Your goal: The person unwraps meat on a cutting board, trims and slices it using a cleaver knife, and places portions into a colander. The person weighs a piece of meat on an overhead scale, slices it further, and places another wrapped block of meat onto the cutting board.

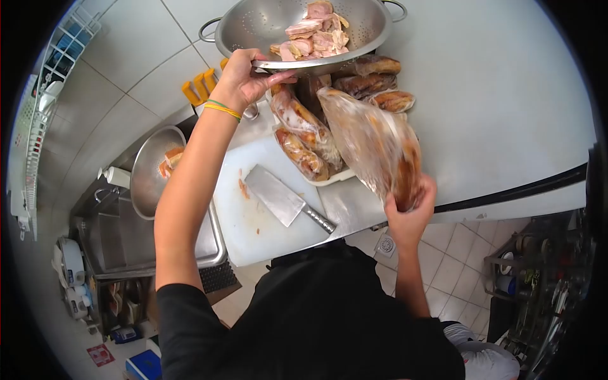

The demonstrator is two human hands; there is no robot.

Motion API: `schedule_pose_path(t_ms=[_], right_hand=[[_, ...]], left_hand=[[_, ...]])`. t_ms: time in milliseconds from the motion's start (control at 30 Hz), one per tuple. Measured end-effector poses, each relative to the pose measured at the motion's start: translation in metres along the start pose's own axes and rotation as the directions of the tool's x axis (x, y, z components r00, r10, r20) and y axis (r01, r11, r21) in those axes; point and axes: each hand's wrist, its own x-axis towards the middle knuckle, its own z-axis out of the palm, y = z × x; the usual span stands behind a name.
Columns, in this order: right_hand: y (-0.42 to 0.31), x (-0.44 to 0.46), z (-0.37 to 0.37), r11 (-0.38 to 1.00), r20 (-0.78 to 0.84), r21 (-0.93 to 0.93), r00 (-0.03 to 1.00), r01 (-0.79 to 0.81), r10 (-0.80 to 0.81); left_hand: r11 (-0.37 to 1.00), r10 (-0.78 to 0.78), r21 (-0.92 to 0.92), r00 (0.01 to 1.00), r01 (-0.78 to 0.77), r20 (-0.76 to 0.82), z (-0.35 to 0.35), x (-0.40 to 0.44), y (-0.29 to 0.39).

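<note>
My left hand (248, 79) grips the near rim of a metal colander (244, 28), which is tilted and holds sliced meat (316, 35). In my right hand (411, 212) is the lower end of a plastic-wrapped piece of meat (370, 136), slightly blurred. Under the colander, several more wrapped meat pieces (297, 117) lie in a white tray (340, 177), partly hidden. A cleaver (277, 197) rests on the white cutting board (244, 237), beside small meat scraps (243, 187).
To the left, a metal bowl (142, 180) with some food stands by the sink (120, 234). Yellow-handled knives (199, 87) are near the tiled wall. A grey counter (481, 107) spreads to the right, and a dark rack (532, 266) stands at lower right.
</note>
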Motion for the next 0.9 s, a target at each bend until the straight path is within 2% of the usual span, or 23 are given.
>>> schedule_pose_path(t_ms=[33,100,133,200,233,300,367,433,500,533,567,600,633,667,700,800,867,900], right_hand=[[0.008,-0.02,-0.004,1.0,0.006,0.002,1.0,-0.017,0.017],[0.025,-0.049,-0.009,0.927,-0.046,0.273,0.959,-0.257,0.28],[0.038,-0.064,-0.011,0.924,-0.05,0.274,0.955,-0.267,0.291],[0.068,-0.087,-0.012,0.852,0.027,0.39,0.929,-0.349,0.368],[0.079,-0.098,-0.012,0.843,0.032,0.395,0.923,-0.364,0.383],[0.096,-0.113,-0.01,0.887,0.066,0.274,0.928,-0.371,0.368],[0.104,-0.122,-0.006,0.858,0.052,0.33,0.915,-0.393,0.399],[0.124,-0.134,-0.003,0.831,0.043,0.38,0.905,-0.406,0.422],[0.158,-0.15,0.0,0.977,0.047,0.083,0.98,-0.195,0.192],[0.165,-0.152,0.001,0.976,0.044,0.091,0.98,-0.199,0.195],[0.171,-0.154,0.001,0.988,0.036,0.015,0.987,-0.155,0.155],[0.172,-0.158,0.0,0.992,0.039,-0.065,0.993,-0.109,0.112],[0.169,-0.156,0.0,0.992,0.05,-0.064,0.993,-0.106,0.11],[0.164,-0.148,0.0,0.938,0.04,0.224,0.964,-0.266,0.264],[0.157,-0.137,-0.001,0.78,0.075,0.49,0.91,-0.389,0.407],[0.159,-0.131,-0.004,0.714,0.112,0.568,0.898,-0.409,0.425],[0.168,-0.149,-0.003,0.664,0.135,0.614,0.886,-0.427,0.444],[0.17,-0.161,-0.005,0.64,0.171,0.581,0.844,-0.503,0.507]], left_hand=[[0.996,-0.086,-0.002,0.996,0.087,0.015,-0.002,0.001,-0.004],[0.994,-0.096,0.051,0.995,0.098,-0.026,0.0,0.0,-0.016],[0.99,-0.094,0.097,0.994,0.099,-0.055,0.003,-0.001,-0.023],[0.991,-0.101,0.08,0.994,0.105,-0.052,0.007,-0.007,-0.03],[0.992,-0.108,0.057,0.993,0.111,-0.057,0.006,-0.013,-0.034],[0.989,-0.071,0.128,0.997,0.075,-0.04,0.014,-0.025,-0.043],[0.989,-0.065,0.132,0.996,0.072,-0.056,0.032,-0.056,-0.053],[0.969,-0.092,0.234,0.995,0.083,0.028,0.019,-0.084,-0.08],[0.825,0.001,0.565,1.0,0.01,-0.019,0.016,-0.104,-0.12],[0.636,0.041,0.758,0.987,-0.143,0.153,0.019,-0.101,-0.136],[0.529,0.009,0.825,0.973,-0.2,0.23,0.028,-0.088,-0.148],[0.265,-0.04,0.911,0.94,-0.316,0.338,0.045,-0.08,-0.157],[0.154,-0.003,0.844,0.854,-0.513,0.52,0.047,-0.061,-0.17],[0.123,-0.024,0.822,0.827,-0.555,0.562,0.042,-0.039,-0.174],[-0.012,0.017,0.825,0.824,-0.565,0.566,0.036,-0.018,-0.174],[-0.033,0.021,0.83,0.83,-0.557,0.558,0.04,0.0,-0.186],[-0.067,0.145,0.765,0.753,-0.64,0.642,0.035,0.001,-0.198],[-0.063,0.16,0.767,0.752,-0.638,0.639,0.037,0.001,-0.2]])
